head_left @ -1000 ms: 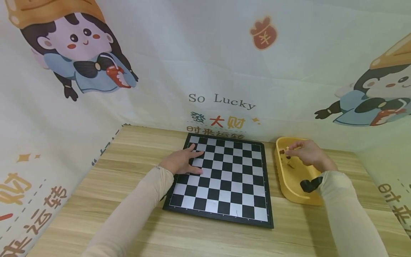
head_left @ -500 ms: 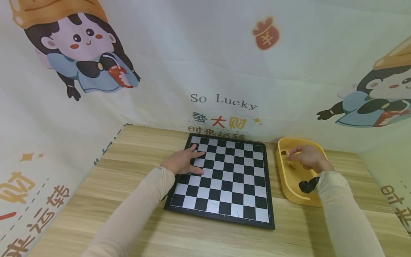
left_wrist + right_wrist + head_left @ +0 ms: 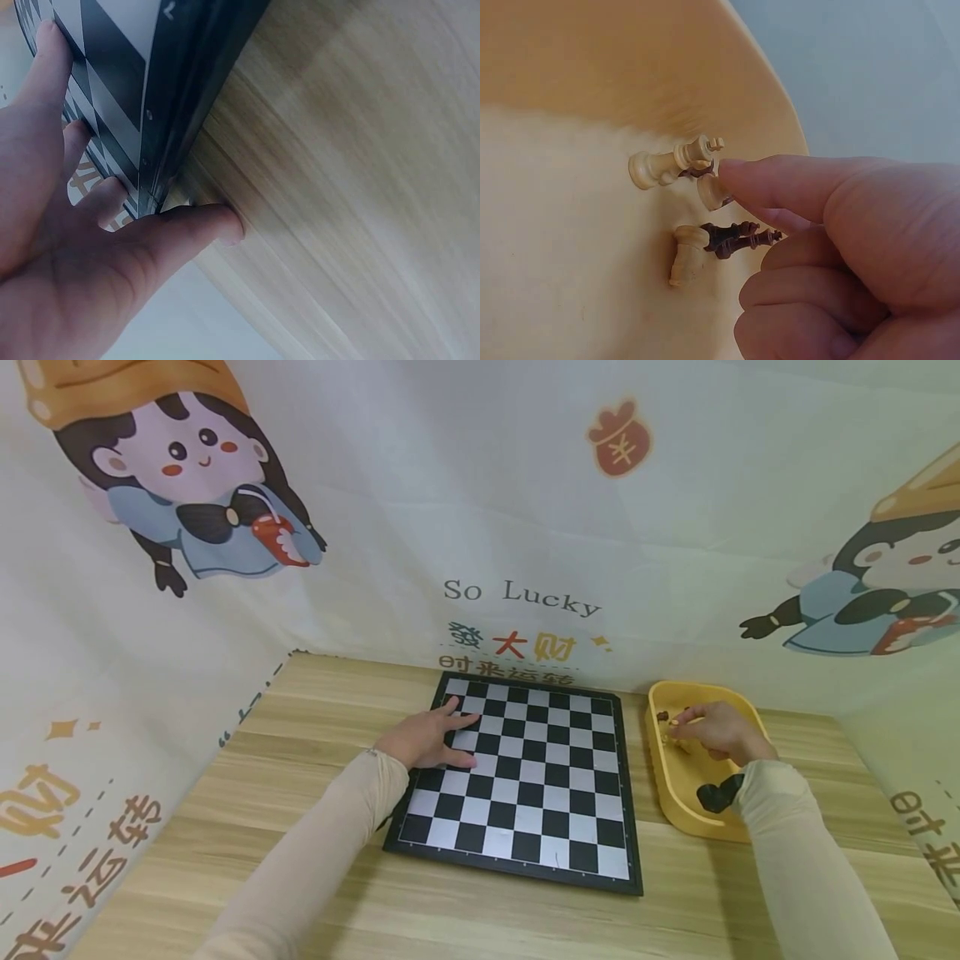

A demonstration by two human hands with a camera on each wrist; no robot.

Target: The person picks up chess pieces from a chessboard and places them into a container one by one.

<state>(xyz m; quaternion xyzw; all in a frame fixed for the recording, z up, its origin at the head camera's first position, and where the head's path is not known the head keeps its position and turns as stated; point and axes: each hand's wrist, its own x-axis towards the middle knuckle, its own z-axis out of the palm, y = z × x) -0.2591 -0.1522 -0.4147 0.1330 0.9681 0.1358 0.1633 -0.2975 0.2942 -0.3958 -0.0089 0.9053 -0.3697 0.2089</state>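
A black-and-white chessboard [image 3: 525, 768] lies flat on the wooden table. My left hand [image 3: 423, 739] rests spread across its left edge, fingers on the squares; the left wrist view shows one digit reaching past the board's rim. Inside the yellow tray [image 3: 667, 797], my right hand [image 3: 720, 731] pinches a cream chess piece [image 3: 711, 193] between thumb and forefinger, most of it hidden by the fingertips. Beside it lie a cream king [image 3: 664, 165], a cream knight-like piece [image 3: 688, 255] and dark brown chess pieces [image 3: 739, 238].
The tray stands right of the board, with a gap of table [image 3: 645, 860] between them. A printed cloth [image 3: 375, 527] hangs close behind both. A black strap-like item [image 3: 720, 795] sits at my right wrist, over the tray's near side.
My right hand has shifted slightly down within the tray, and the light piece at its fingertips shows less. The left hand keeps its place on the board.
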